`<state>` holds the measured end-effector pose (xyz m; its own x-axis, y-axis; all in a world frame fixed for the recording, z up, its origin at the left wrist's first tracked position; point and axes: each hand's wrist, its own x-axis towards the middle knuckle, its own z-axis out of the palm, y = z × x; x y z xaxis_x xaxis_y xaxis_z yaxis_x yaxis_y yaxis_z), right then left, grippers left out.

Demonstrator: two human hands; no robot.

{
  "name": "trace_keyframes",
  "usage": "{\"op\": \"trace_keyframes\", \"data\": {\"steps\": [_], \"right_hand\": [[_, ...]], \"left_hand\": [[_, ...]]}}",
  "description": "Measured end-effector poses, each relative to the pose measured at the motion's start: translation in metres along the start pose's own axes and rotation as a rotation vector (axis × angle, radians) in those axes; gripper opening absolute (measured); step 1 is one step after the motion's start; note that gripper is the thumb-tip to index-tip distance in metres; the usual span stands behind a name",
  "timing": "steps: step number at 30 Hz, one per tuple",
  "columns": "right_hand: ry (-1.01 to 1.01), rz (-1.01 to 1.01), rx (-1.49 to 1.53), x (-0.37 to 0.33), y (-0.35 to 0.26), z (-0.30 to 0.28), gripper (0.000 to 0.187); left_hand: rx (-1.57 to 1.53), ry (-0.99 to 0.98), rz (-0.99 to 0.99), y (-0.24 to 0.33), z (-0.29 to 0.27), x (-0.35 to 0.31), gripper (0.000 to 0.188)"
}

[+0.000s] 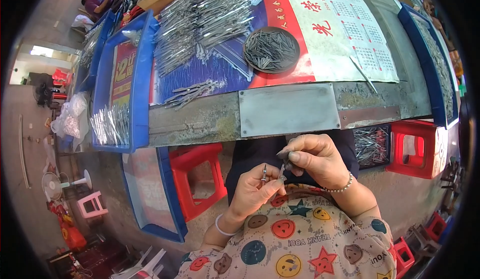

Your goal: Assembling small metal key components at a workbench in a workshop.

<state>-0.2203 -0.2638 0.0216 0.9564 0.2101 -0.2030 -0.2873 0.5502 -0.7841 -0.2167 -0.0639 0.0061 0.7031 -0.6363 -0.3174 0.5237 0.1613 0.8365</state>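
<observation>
Both hands are close together over my lap, just below the bench edge. My left hand [254, 193] is closed on a small slender metal piece [282, 173], pinched between thumb and forefinger. Another short silver metal part [264, 174] sticks up between its fingers. My right hand [317, 158] is closed in a pinch on a small dark grey piece [283, 154], which meets the top of the left hand's piece. The exact kind of these parts is too small to make out. On the bench, a round dark bowl [273, 72] holds many pointed dark metal pieces [270, 49].
Heaps of slender silver metal pieces [205, 16] cover the bench's far left. A metal plate [290, 110] is fixed at its front edge. Blue trays [143, 86] stand at the left, another blue tray [442, 114] at the right. Red stools [197, 179] flank my legs.
</observation>
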Motion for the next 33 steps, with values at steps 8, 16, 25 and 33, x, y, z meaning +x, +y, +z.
{"op": "trace_keyframes", "data": {"steps": [8,16,25,33], "right_hand": [[-0.003,0.037,0.075,0.006,0.005,0.002,0.009],[-0.011,0.092,0.057,0.009,0.005,0.003,0.010],[-0.050,0.078,-0.232,0.004,0.000,0.003,0.015],[0.006,0.065,-0.372,-0.003,0.001,0.008,0.011]], "left_hand": [[0.006,-0.038,-0.002,0.001,-0.007,0.000,0.012],[-0.024,-0.083,-0.014,0.004,-0.012,-0.001,0.014],[-0.018,-0.095,0.009,0.004,-0.012,-0.005,0.012],[0.368,0.044,0.129,0.009,-0.007,-0.005,0.011]]}}
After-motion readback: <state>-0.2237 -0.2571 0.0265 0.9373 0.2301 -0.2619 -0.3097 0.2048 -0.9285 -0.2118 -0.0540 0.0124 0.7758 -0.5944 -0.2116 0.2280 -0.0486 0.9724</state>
